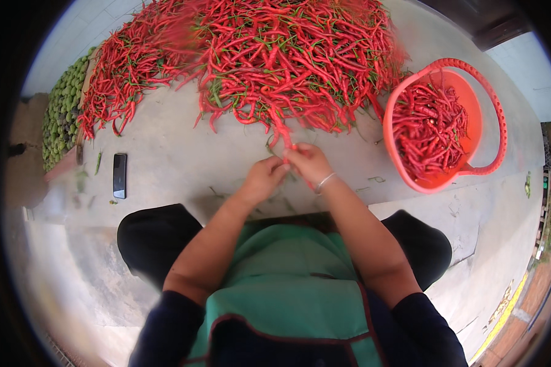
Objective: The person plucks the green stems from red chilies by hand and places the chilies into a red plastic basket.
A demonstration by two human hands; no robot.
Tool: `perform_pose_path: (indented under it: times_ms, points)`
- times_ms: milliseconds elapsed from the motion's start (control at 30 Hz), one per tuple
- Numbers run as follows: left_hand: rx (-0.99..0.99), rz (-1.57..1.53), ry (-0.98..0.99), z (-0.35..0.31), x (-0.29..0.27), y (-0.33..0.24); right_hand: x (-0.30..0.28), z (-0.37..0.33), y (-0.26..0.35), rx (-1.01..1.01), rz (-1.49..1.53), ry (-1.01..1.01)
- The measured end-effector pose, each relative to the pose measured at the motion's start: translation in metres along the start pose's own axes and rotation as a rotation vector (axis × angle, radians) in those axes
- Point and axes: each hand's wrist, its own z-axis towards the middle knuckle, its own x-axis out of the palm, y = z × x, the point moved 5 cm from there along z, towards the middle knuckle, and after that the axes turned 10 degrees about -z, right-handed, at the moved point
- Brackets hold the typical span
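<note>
Nearest to me I see the green cloth apron with dark red edging point(294, 306). Beyond it, the right hand point(309, 164) pinches at least one slender red chili pepper point(283, 133), which extends forward from the fingertips, a little blurred. The left hand point(264, 180) has its fingertips just beside; whether they grip also, I cannot tell. Farther are the handled red plastic basket point(476, 122) at right and the wide heap of red chilies with green stems point(300, 61).

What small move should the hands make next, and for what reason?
Probably pinch off any stem: the left hand and right hand meet at a red chili, the pile shows many green stems, and the basket looks filled mostly with red.
</note>
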Motion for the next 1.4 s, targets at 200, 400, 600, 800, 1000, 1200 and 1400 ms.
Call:
perform_pose_path:
  times_ms: [200,400,600,800,1000,1200,1400]
  points:
    - [0.529,0.331,-0.071,-0.037,0.017,-0.056,-0.006,-0.035,0.007,0.082,0.256,0.023]
    - [0.682,0.47,0.153,-0.044,0.049,-0.055,-0.034,-0.041,-0.019,0.236,0.503,0.121]
    - [0.191,0.321,-0.272,0.039,-0.025,0.016,-0.062,-0.031,0.003,0.059,0.252,-0.188]
    - [-0.211,0.28,-0.658,0.132,-0.058,0.029,-0.054,-0.017,-0.006,-0.016,0.1,-0.152]
    - [-0.271,-0.3,-0.489,0.102,-0.044,0.02,-0.052,-0.009,-0.006,-0.008,0.07,-0.137]
    - [-0.17,-0.167,-0.309,0.028,-0.015,-0.011,-0.026,-0.013,0.01,-0.098,-0.002,-0.202]
    - [-0.088,-0.141,-0.158,-0.007,0.019,-0.007,-0.013,-0.021,-0.012,-0.032,0.077,-0.242]
